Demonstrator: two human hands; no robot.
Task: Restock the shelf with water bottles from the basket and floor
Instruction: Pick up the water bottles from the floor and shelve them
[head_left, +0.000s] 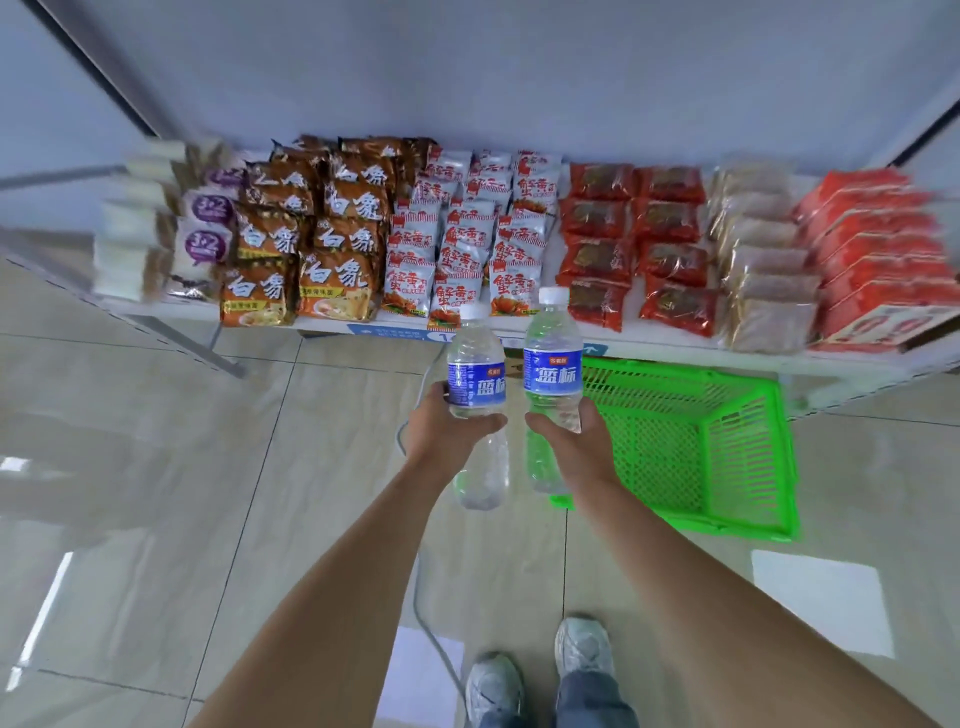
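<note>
**Two bottles held up before the shelf**

Both hands grip — left hand (447, 434) round the left water bottle (477, 384), right hand (574, 441) round the right water bottle (551, 364), labels reading 蓝标. Shelf (649, 340) edge at 12 o'clock, packed with 白象 noodles (337, 280). Green basket (691, 441) at 3 o'clock — bare tiled floor (208, 493) at 9.

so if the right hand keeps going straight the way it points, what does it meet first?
Likely the white snack packets at the shelf's front edge; the bottle held in the right hand would touch first. Depth is unclear.
</note>
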